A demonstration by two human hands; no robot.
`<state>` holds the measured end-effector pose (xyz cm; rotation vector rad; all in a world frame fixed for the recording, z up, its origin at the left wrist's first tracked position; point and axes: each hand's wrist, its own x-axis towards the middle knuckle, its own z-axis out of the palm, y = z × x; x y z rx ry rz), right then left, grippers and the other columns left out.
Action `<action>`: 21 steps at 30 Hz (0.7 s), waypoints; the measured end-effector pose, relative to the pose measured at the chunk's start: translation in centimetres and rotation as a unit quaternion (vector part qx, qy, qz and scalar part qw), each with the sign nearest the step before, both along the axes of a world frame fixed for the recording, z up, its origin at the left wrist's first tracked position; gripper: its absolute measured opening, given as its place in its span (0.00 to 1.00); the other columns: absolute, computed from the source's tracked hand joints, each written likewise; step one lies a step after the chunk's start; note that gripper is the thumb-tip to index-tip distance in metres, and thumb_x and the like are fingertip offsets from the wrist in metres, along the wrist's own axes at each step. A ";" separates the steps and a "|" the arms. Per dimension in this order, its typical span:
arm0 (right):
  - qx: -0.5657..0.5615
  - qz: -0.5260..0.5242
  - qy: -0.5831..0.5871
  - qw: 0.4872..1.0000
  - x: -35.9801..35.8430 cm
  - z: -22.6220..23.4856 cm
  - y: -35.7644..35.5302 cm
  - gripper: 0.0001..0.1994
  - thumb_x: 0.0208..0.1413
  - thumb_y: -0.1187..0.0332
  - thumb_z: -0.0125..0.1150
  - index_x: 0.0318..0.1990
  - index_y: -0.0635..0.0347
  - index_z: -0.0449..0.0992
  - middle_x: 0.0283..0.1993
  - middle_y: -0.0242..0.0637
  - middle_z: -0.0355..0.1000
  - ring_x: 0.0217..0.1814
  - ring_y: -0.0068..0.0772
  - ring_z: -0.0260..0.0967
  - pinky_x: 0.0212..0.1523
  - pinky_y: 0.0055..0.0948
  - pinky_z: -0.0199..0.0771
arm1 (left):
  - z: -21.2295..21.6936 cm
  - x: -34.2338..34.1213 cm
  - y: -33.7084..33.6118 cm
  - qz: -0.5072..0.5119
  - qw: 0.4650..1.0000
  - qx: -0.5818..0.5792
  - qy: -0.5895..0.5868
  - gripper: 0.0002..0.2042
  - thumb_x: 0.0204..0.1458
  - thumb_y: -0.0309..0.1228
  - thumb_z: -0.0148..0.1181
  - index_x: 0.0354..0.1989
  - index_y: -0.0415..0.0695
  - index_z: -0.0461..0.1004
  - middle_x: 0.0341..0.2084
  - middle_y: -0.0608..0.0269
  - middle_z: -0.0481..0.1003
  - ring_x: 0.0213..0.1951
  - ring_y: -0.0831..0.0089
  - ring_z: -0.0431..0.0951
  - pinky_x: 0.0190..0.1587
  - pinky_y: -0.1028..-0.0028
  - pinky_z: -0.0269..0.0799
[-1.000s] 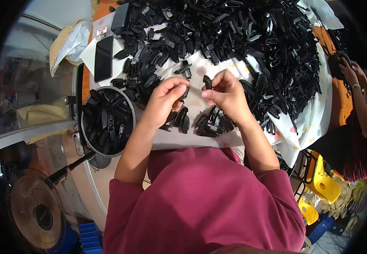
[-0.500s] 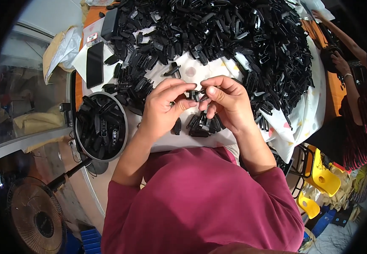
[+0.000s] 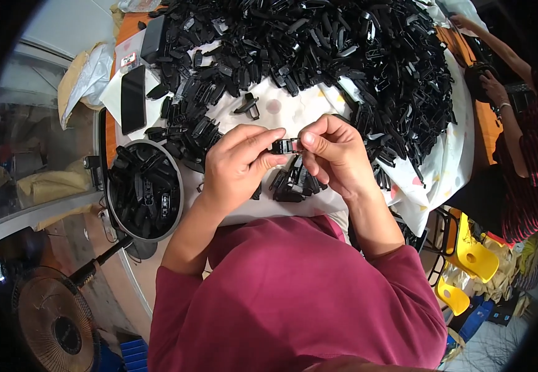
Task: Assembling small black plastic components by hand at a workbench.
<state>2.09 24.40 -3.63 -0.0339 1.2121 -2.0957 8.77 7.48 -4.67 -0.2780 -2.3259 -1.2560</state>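
Black clip (image 3: pixel 284 146) is pinched between left hand (image 3: pixel 235 167) and right hand (image 3: pixel 334 155) fingers, seemingly mid-assembly; next calls for pressing together squarely.

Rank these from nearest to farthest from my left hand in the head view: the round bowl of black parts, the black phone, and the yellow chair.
From the left hand:
1. Round bowl of black parts, just off its left side at the table edge.
2. Black phone, farther up and left on the table.
3. Yellow chair, far right, beyond the right hand, off the table.
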 end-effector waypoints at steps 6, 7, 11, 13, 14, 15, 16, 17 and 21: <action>0.010 -0.007 0.006 1.000 0.1 -1.4 -0.2 0.06 0.52 0.71 0.58 0.27 0.63 0.69 0.27 0.37 0.70 0.14 0.19 0.62 0.08 0.14 0.52 | 0.3 -0.5 -0.3 0.000 0.986 -0.160 0.046 0.18 0.36 0.25 0.66 0.40 0.40 0.74 0.29 0.60 0.72 0.30 0.70 0.73 0.31 0.75 0.70; -0.004 0.000 -0.024 1.000 0.4 -1.1 -0.3 0.07 0.52 0.71 0.58 0.27 0.62 0.68 0.28 0.36 0.70 0.14 0.20 0.62 0.08 0.14 0.52 | -0.2 -0.3 0.0 -0.030 0.999 0.013 -0.039 0.17 0.39 0.24 0.65 0.41 0.39 0.74 0.32 0.60 0.72 0.32 0.72 0.73 0.34 0.77 0.70; 0.032 -0.042 0.014 0.999 1.1 -1.2 -1.4 0.06 0.52 0.72 0.58 0.34 0.64 0.70 0.31 0.36 0.70 0.19 0.20 0.66 0.10 0.14 0.58 | -2.8 0.2 2.4 -0.065 0.879 0.451 -0.143 0.18 0.49 0.24 0.59 0.50 0.36 0.68 0.43 0.63 0.70 0.41 0.79 0.71 0.44 0.81 0.66; 0.099 -0.084 0.102 0.986 1.8 -1.3 -1.5 0.10 0.52 0.73 0.58 0.40 0.67 0.68 0.33 0.38 0.71 0.24 0.21 0.68 0.15 0.16 0.67 | -2.9 0.3 2.7 -0.061 0.854 0.500 -0.126 0.18 0.50 0.25 0.58 0.50 0.35 0.68 0.41 0.63 0.71 0.41 0.79 0.71 0.45 0.81 0.66; 0.092 -0.058 0.110 0.988 1.7 -1.6 -1.3 0.14 0.51 0.74 0.58 0.45 0.69 0.66 0.35 0.40 0.72 0.27 0.24 0.70 0.22 0.18 0.73 | -2.9 0.4 2.6 -0.055 0.837 0.520 -0.162 0.17 0.50 0.26 0.58 0.49 0.35 0.68 0.40 0.62 0.72 0.42 0.79 0.71 0.45 0.81 0.66; 0.081 -0.061 0.098 0.990 2.0 -1.7 -1.3 0.14 0.51 0.74 0.58 0.44 0.70 0.66 0.35 0.40 0.72 0.28 0.24 0.70 0.24 0.18 0.74 | -2.9 0.5 2.6 -0.049 0.817 0.539 -0.199 0.16 0.51 0.27 0.57 0.48 0.34 0.68 0.39 0.61 0.73 0.43 0.78 0.71 0.45 0.80 0.66; 0.069 -0.064 0.089 0.992 2.2 -1.9 -1.4 0.13 0.51 0.74 0.58 0.43 0.70 0.67 0.35 0.41 0.72 0.29 0.25 0.71 0.25 0.19 0.74 | -3.0 0.5 2.5 -0.052 0.817 0.539 -0.199 0.16 0.51 0.27 0.57 0.48 0.34 0.68 0.39 0.61 0.73 0.43 0.78 0.71 0.45 0.80 0.66; 0.080 -0.055 0.097 0.991 2.3 -2.3 -1.2 0.12 0.51 0.74 0.59 0.42 0.70 0.68 0.34 0.40 0.72 0.29 0.26 0.72 0.27 0.20 0.75 | -3.3 0.6 2.5 -0.057 0.810 0.552 -0.191 0.16 0.51 0.27 0.57 0.48 0.35 0.69 0.38 0.61 0.74 0.43 0.78 0.71 0.46 0.79 0.65; 0.115 -0.002 0.114 0.987 3.0 -3.2 -0.3 0.09 0.50 0.75 0.59 0.38 0.68 0.71 0.29 0.37 0.73 0.28 0.24 0.71 0.30 0.21 0.74 | -4.9 1.0 1.5 -0.096 0.761 0.607 -0.210 0.14 0.52 0.28 0.56 0.46 0.36 0.70 0.39 0.59 0.75 0.41 0.76 0.72 0.49 0.76 0.63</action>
